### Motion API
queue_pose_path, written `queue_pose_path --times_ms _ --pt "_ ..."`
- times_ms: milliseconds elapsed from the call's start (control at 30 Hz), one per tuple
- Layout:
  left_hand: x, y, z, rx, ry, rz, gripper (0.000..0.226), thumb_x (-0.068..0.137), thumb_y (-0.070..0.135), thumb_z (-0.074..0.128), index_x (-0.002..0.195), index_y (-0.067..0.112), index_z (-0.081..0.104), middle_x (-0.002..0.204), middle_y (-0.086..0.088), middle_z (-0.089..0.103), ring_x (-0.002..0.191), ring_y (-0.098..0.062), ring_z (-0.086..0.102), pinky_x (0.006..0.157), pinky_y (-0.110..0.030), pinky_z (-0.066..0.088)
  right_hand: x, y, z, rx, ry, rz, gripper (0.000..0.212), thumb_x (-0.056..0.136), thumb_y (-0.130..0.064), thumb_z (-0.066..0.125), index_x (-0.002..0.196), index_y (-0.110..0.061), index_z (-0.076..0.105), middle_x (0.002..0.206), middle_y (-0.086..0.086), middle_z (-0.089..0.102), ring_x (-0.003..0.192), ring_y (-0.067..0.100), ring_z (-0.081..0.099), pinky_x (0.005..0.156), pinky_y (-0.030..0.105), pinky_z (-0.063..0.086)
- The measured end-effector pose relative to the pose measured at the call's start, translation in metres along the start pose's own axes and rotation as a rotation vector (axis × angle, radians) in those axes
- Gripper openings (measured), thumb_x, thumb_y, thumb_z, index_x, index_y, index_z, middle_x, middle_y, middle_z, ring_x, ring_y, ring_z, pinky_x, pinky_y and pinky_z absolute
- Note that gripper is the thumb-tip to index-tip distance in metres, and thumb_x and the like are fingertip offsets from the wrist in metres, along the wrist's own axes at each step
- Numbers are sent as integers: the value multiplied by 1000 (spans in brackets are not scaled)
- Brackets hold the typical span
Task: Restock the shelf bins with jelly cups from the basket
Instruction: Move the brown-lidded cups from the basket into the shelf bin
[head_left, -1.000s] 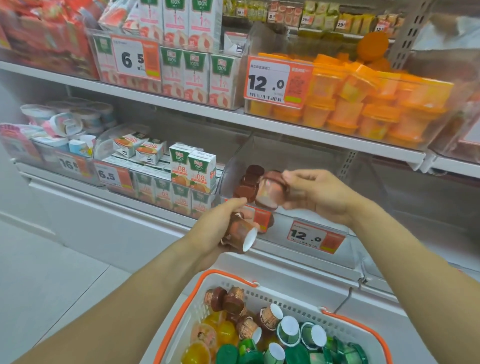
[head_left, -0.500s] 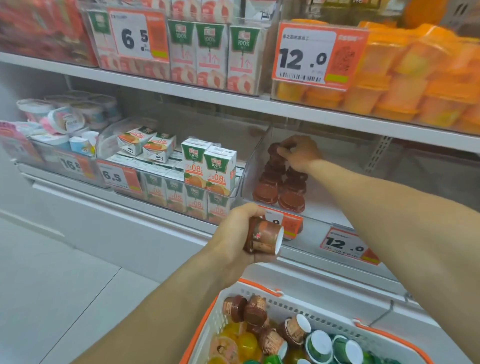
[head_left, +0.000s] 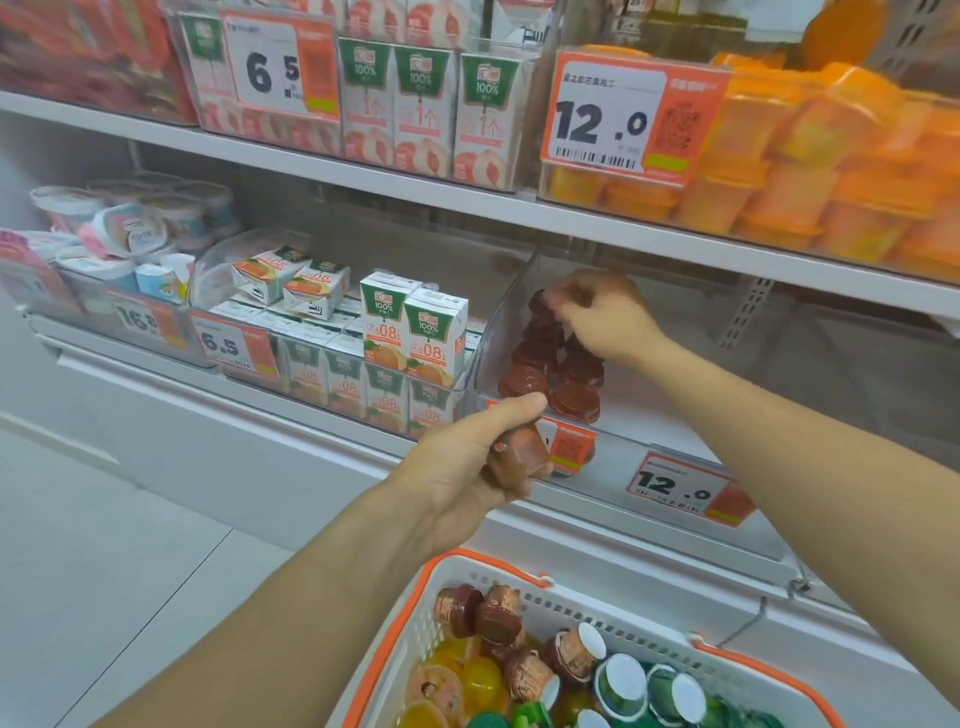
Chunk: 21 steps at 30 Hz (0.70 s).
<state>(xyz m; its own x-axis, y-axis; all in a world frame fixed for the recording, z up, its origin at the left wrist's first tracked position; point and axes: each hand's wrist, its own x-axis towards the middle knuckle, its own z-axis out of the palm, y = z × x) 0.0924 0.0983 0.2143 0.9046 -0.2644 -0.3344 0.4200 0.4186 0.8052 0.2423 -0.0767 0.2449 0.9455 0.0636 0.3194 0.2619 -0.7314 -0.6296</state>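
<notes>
Shop shelf, clear bin (head_left: 498, 332) | right hand (head_left: 605, 317) pinches top cup (head_left: 540, 303) of brown stack | left hand (head_left: 467, 467) grips another cup (head_left: 517, 460) by its wall | basket (head_left: 519, 574) below holds more | judged light, stiff, slick; stack tippy; hold sides, not foil

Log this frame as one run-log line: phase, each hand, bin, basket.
phase: stocking | right hand: setting brown cup on stack in clear bin | left hand: holds brown jelly cup | basket: cups remain

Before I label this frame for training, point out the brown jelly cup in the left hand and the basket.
brown jelly cup (head_left: 521, 457), head view, on its side wall.
basket (head_left: 498, 566), head view, on its orange rim.
</notes>
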Motion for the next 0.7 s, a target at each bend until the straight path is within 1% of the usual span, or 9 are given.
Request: queue_pose_path --times_ms 67,133,233,300,367,400,533,633,700 --pt "-2 0 5 43 35 29 38 60 32 84 90 13 69 93 -17 64 78 -32 64 48 -25 40 -33 -20 -16 207 -177 -53 11 96 -19 64 101 -13 72 82 2 72 70 9 67 64 29 54" --pt "-4 -2 9 73 52 77 44 65 39 82 97 13 69 91 -14 63 70 -26 61 47 -23 34 -64 -33 -34 387 -350 -57 19 95 -17 65 106 -3 71 86 11 72 64 10 65 59 24 50" --pt "-10 -1 15 117 17 118 35 92 47 60 94 14 68 77 -10 62 63 -22 54 50 -27 28 -95 -40 -51 367 -484 -77 33 87 -35 70 109 -11 73 92 16 72 72 22 62 70 40 50" --pt "-17 1 21 93 -12 118 42 103 44 41 92 11 65 69 -10 65 59 -24 52 52 -31 22 -107 -40 -57 344 -509 -94 36 83 -35 72 112 -15 72 101 12 73 84 29 66 80 46 54" --pt "-23 1 29 85 -46 135 50 106 40 32 98 5 66 73 -13 68 56 -24 55 53 -33 18 -113 -40 -62 344 -541 -97 37 83 -36 73 115 -17 72 107 11 72 99 37 66 87 52 54" --pt "-24 -1 32 96 -65 145 53 106 40 30 105 2 66 80 -17 69 57 -23 56 53 -33 18 -115 -40 -64 339 -562 -107 37 83 -36 73 115 -18 72 107 12 72 98 40 65 87 53 53" --pt "-22 -2 40 25 -108 159 63 107 45 27 127 -7 57 108 -29 64 89 -37 56 49 -29 30 -117 -42 -69 391 -501 -102 31 81 -31 75 103 -8 76 94 18 73 77 28 61 76 43 51" --pt "-21 -2 39 -38 -85 143 59 106 45 29 124 -6 54 116 -35 64 92 -44 63 64 -36 54 -109 -33 -71 500 -412 -46 21 78 -22 80 91 -6 77 87 26 69 77 28 57 74 38 48" --pt "-18 -4 33 18 -15 131 43 106 40 36 116 1 53 106 -31 68 87 -41 69 70 -39 59 -98 -21 -71 549 -308 36 15 76 -17 78 86 -6 77 86 15 72 81 24 61 78 35 51"
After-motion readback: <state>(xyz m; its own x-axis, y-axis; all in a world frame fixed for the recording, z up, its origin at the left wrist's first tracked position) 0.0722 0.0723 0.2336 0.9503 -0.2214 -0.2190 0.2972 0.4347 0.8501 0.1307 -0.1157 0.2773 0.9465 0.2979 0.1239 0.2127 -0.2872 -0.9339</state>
